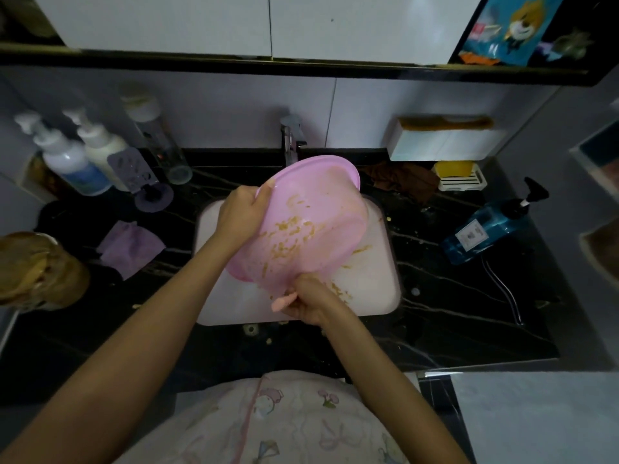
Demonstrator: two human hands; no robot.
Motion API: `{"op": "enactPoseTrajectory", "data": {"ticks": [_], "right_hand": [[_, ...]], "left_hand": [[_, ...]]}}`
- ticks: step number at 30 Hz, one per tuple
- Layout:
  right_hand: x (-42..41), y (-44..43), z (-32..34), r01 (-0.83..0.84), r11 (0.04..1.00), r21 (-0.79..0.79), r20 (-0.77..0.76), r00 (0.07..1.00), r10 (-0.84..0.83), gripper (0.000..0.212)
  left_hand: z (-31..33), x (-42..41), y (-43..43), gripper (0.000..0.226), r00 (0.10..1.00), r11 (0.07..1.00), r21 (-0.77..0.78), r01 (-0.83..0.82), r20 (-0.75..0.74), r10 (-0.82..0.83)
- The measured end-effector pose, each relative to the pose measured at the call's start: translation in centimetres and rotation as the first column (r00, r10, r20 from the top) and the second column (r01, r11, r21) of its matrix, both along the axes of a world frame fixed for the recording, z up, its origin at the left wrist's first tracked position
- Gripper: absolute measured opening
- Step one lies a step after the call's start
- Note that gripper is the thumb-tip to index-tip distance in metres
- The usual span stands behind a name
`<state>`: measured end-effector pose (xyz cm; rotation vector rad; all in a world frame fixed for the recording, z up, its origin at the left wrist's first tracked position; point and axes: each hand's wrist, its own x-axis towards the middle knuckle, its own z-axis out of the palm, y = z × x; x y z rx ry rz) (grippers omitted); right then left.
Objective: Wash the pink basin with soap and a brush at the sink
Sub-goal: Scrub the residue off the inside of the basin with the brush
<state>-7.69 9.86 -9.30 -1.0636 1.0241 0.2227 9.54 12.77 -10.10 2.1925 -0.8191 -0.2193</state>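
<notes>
- Grips basin (311, 222) rim with left hand (243, 209), fingers curled over the edge; clasps pink brush (283, 301) handle in right hand (310, 301), at the lower wall.
- Holds basin tilted above sink (368, 296), just below tap (291, 139).
- Probably best to scrub the yellow smears in short strokes, turning the rim with the left hand, dripping into the sink.
- Cannot see bristles.
- Calls for care near blue bottle (485, 229) lying right and brown cloth (402, 180) behind; has yellow soap (452, 169) within reach.
</notes>
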Motion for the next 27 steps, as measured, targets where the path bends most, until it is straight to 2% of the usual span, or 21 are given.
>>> {"op": "enactPoseTrajectory", "data": {"ticks": [3, 6, 8, 9, 11, 14, 17, 19, 21, 23, 25, 27], "right_hand": [[0.0, -0.7, 1.8, 0.054, 0.996, 0.064, 0.069, 0.996, -0.058, 0.028], [0.1, -2.5, 4.0, 0.220, 0.973, -0.072, 0.177, 0.963, -0.205, 0.017], [1.0, -2.7, 3.0, 0.187, 0.937, -0.294, 0.095, 0.982, -0.166, 0.062], [1.1, -2.3, 2.9, 0.115, 0.905, -0.410, 0.038, 0.993, -0.109, 0.076], [0.9, -1.1, 1.8, 0.017, 0.852, -0.523, -0.046, 0.998, -0.049, 0.075], [-0.6, 0.6, 0.8, -0.094, 0.863, -0.496, -0.160, 0.987, 0.016, 0.061], [-1.9, 2.4, 0.8, -0.282, 0.824, -0.492, -0.230, 0.955, 0.190, 0.068], [-1.2, 3.1, 1.0, -0.334, 0.790, -0.515, -0.235, 0.941, 0.245, 0.070], [0.2, 2.2, 0.9, -0.339, 0.737, -0.584, -0.266, 0.938, 0.220, 0.079], [1.1, -0.7, 0.1, -0.269, 0.715, -0.645, -0.281, 0.954, 0.106, 0.088], [0.5, -2.7, -0.5, -0.222, 0.765, -0.605, -0.309, 0.950, 0.032, 0.074], [-0.5, -1.9, -0.8, -0.227, 0.802, -0.553, -0.282, 0.956, 0.077, 0.061]], "left_hand": [[0.1, 0.3, 0.0, 0.064, 1.000, 1.000, 0.003, -0.016, 0.012, 0.016], [-0.3, 0.3, 0.0, 0.064, 0.998, 0.999, -0.024, -0.038, -0.043, 0.037], [-1.1, 0.0, 0.1, 0.061, 0.992, 0.994, -0.079, -0.082, -0.105, 0.074], [-1.5, -0.1, 0.4, 0.060, 0.988, 0.989, -0.098, -0.114, -0.119, 0.102], [-2.0, -0.2, 1.2, 0.059, 0.975, 0.976, -0.105, -0.190, -0.133, 0.176], [-2.2, 0.7, 2.2, 0.057, 0.960, 0.961, -0.109, -0.256, -0.144, 0.239], [-2.4, 1.2, 2.5, 0.058, 0.962, 0.961, -0.122, -0.250, -0.143, 0.233], [-2.6, 1.5, 2.6, 0.062, 0.962, 0.959, -0.124, -0.254, -0.132, 0.238], [-2.8, 1.7, 2.8, 0.065, 0.962, 0.959, -0.121, -0.257, -0.131, 0.241], [-2.9, 1.8, 2.9, 0.064, 0.961, 0.959, -0.121, -0.257, -0.137, 0.241], [-2.9, 1.7, 2.9, 0.061, 0.959, 0.957, -0.124, -0.261, -0.143, 0.243], [-2.9, 1.7, 2.9, 0.061, 0.957, 0.956, -0.126, -0.265, -0.153, 0.245]]}}
